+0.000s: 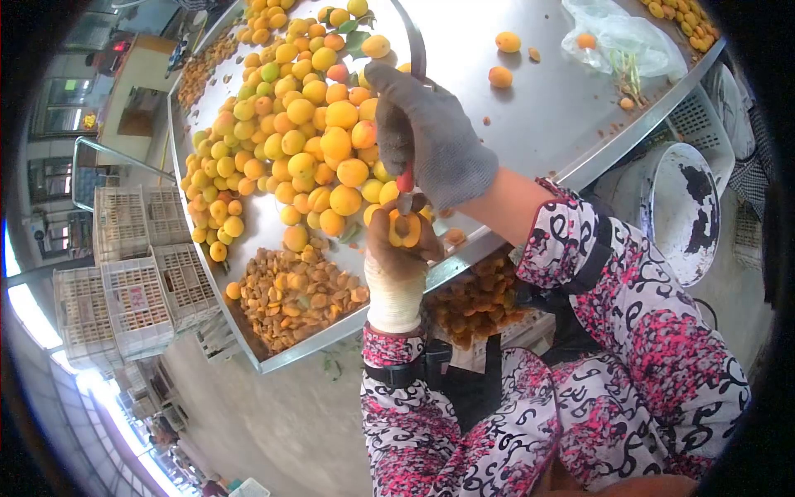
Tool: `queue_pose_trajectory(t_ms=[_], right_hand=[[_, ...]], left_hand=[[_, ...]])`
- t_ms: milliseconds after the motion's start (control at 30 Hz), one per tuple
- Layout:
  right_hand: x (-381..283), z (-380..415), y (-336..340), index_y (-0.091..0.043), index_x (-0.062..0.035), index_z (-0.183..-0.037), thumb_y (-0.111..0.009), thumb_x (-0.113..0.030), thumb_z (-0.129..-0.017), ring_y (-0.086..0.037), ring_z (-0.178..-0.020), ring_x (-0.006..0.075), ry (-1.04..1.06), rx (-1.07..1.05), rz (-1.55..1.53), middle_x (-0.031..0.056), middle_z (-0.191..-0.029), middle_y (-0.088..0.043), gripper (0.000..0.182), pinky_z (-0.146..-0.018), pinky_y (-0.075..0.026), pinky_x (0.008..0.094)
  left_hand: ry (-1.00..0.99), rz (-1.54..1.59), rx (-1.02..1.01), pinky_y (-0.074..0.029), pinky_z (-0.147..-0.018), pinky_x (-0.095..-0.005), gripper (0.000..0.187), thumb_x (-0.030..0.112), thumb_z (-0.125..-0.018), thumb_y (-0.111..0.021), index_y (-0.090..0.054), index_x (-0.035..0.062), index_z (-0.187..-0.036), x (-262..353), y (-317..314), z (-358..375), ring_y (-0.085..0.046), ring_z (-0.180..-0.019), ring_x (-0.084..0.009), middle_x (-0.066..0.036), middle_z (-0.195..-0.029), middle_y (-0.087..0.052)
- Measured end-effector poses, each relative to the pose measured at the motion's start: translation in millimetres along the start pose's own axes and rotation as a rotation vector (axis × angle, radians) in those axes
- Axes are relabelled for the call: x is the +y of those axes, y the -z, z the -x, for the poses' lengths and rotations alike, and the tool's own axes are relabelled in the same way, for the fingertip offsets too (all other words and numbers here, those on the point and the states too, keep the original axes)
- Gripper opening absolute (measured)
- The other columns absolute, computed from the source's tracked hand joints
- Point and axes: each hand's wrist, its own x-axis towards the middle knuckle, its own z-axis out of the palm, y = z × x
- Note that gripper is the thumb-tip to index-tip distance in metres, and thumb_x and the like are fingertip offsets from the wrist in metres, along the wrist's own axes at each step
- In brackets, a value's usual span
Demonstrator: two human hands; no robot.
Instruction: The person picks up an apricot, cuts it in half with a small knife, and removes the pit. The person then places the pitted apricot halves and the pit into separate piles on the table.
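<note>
My left hand, wrapped in pale tape at the wrist, holds a cut apricot with its orange flesh showing, over the table's front edge. My right hand, in a grey glove, is closed around a red-handled tool just above that apricot. The tool's metal tip is at the fruit. A large pile of whole apricots lies beyond and left of both hands. Nearer on the left is a heap of brownish-orange pieces.
The metal table carries loose apricots and a clear plastic bag. Below its edge, a container holds orange pieces. A white basin stands right, stacked crates left. A curved dark strip rises beyond my glove.
</note>
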Motion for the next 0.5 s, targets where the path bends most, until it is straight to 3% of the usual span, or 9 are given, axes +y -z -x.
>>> queue_pose_trajectory(t_ms=[133,200,333,400,433,500], right_hand=[[-1,4,-6,-0.058,-0.0061,-0.087,-0.044,-0.025,-0.095,-0.040,-0.042,0.0070,0.043,-0.095,0.043,0.0005,-0.054,-0.044,0.024,-0.041,-0.035,0.0205],[1,4,-11,-0.051,-0.0077,-0.068,-0.065,-0.031,-0.082,-0.040,-0.038,0.0058,0.014,-0.052,-0.110,-0.0018,-0.053,-0.047,0.030,-0.035,-0.031,0.0216],[6,4,-9,-0.048,-0.0092,-0.067,-0.052,-0.035,-0.090,-0.033,-0.040,0.0061,0.018,-0.063,-0.051,-0.0028,-0.049,-0.035,0.035,-0.039,-0.029,0.0217],[13,-4,-3,-0.041,-0.0134,-0.058,-0.054,-0.039,-0.088,-0.030,-0.039,0.0066,-0.124,-0.053,-0.205,-0.0040,-0.047,-0.031,0.041,-0.038,-0.024,0.0222],[16,-7,-1,-0.041,-0.0134,-0.058,-0.054,-0.039,-0.088,-0.030,-0.039,0.0066,-0.126,-0.056,-0.206,-0.0040,-0.047,-0.031,0.041,-0.038,-0.024,0.0222],[19,-12,2,-0.040,-0.0150,-0.056,-0.053,-0.038,-0.088,-0.027,-0.038,0.0076,-0.244,-0.046,-0.459,-0.0041,-0.047,-0.030,0.041,-0.038,-0.021,0.0225]], left_hand=[[0.065,0.187,0.095,-0.037,-0.058,-0.0309,0.035,0.044,-0.088,-0.052,-0.049,0.0143,-0.107,0,-9,-2,-0.046,-0.065,-0.0176,-0.003,-0.078,-0.050],[0.049,0.162,0.218,-0.039,-0.055,-0.0261,0.047,0.047,-0.092,-0.038,-0.047,0.0034,-0.106,1,-19,-2,-0.046,-0.056,-0.0144,-0.005,-0.067,-0.048],[0.054,0.178,0.245,-0.038,-0.054,-0.0248,0.044,0.045,-0.093,-0.039,-0.048,0.0041,-0.105,1,-20,-1,-0.044,-0.054,-0.0127,-0.004,-0.064,-0.046],[-0.144,-0.335,0.192,-0.036,-0.054,-0.0238,0.042,0.044,-0.092,-0.040,-0.049,0.0048,-0.104,0,-17,1,-0.040,-0.052,-0.0113,-0.003,-0.060,-0.044],[-0.145,-0.336,0.195,-0.036,-0.054,-0.0238,0.042,0.044,-0.092,-0.040,-0.049,0.0048,-0.104,-2,-6,0,-0.040,-0.052,-0.0113,-0.003,-0.060,-0.044],[0.058,0.224,-0.181,-0.036,-0.051,-0.0233,0.037,0.042,-0.091,-0.046,-0.051,0.0078,-0.102,-6,21,-5,-0.047,-0.058,-0.0159,-0.004,-0.077,-0.051]])
